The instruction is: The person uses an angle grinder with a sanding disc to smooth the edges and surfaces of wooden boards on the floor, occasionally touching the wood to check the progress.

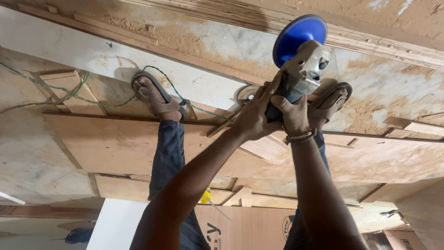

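Note:
Both my hands hold a grey angle grinder (307, 69) with a round blue disc (298, 34) at its far end. My left hand (258, 113) wraps the tool's body from the left. My right hand (292, 115), with a bead bracelet at the wrist, grips the body from the right and below. The grinder is held up over a dusty floor between my two sandalled feet (157, 97) (330, 102). Its disc points away from me.
Sawdust covers the pale floor (222, 44). Plywood sheets (106, 143) and thin wood strips (64, 90) lie around my legs. A green cord (69, 92) runs across the floor past my left foot. A small round disc (246, 94) lies near the grinder. A white board (115, 222) sits below.

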